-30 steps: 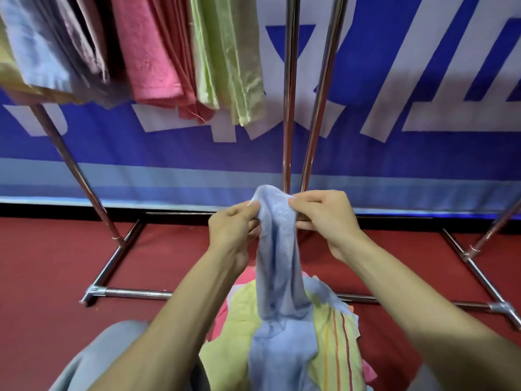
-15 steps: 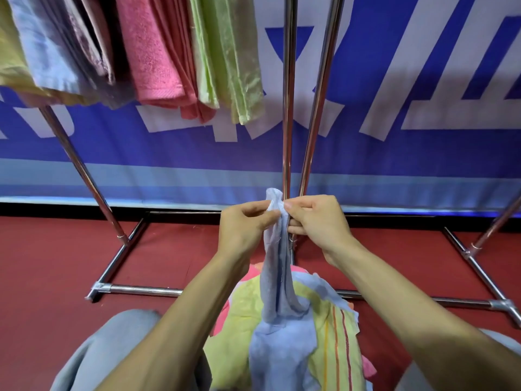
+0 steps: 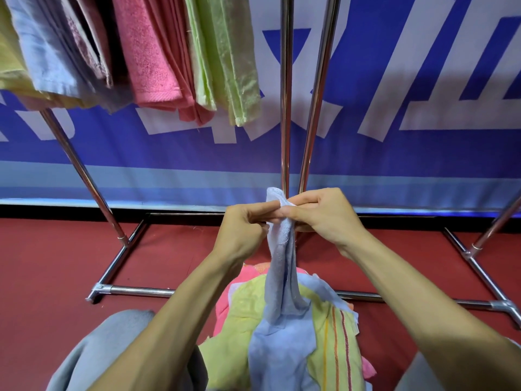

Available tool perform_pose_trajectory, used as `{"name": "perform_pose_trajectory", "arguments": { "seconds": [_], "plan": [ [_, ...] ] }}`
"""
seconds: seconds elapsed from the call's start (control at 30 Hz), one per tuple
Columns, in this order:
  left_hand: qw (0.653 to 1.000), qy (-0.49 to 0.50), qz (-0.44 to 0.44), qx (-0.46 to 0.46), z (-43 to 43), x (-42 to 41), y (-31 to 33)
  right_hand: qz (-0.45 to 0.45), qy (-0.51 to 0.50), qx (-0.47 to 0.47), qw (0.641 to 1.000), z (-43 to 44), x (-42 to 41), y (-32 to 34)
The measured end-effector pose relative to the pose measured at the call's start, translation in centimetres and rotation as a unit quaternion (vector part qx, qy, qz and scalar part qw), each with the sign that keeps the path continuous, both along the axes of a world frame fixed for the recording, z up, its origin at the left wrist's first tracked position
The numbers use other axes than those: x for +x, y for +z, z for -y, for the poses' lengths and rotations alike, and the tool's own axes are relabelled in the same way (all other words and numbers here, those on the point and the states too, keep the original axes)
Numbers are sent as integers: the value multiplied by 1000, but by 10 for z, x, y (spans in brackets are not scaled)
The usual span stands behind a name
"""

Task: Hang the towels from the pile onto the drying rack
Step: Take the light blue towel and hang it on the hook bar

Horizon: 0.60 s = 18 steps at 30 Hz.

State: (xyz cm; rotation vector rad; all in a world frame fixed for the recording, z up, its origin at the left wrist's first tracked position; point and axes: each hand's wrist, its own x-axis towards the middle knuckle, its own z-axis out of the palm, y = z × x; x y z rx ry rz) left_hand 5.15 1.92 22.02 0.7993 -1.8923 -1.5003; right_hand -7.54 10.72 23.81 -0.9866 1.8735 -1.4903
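Over red flooring (image 3: 56, 263), the light blue towel (image 3: 282, 249) is hanging at frame centre, its tail trailing onto the pile (image 3: 239, 311) below, while the left hand (image 3: 242, 235) and right hand (image 3: 327, 218) are pinching its top edge close together, probably finding corners to spread it over the drying rack (image 3: 285, 108) behind.

pile (image 3: 284, 342) before rack (image 3: 285, 114) | hung towels (image 3: 158, 52) upper left

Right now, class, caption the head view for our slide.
Left hand and right hand pinch a light blue towel over the pile, before the drying rack.
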Motion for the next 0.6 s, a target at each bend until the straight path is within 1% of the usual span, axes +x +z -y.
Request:
{"name": "perform_pose_trajectory", "arguments": {
  "seconds": [0.1,0.23,0.33,0.43,0.5,0.53,0.6],
  "plan": [
    [1000,-18,8,15,-7,0,-2,-31,-5,23,999,-1,-5,-2],
    [998,-24,-10,51,-5,2,0,-31,33,33,998,-5,-9,-3],
    [997,-35,-17,61,-4,5,4,-39,53,27,997,-9,-12,-1],
    [998,-8,-28,49,-3,8,6,-50,74,13,996,-12,-13,3],
    [999,24,-30,23,2,10,8,-35,85,-9,996,-14,-15,9],
    [999,26,-21,3,5,10,8,-28,87,-20,996,-15,-16,11],
    [1000,-6,-1,-27,4,11,9,-23,94,-34,995,-17,-14,12]
  ]
}}
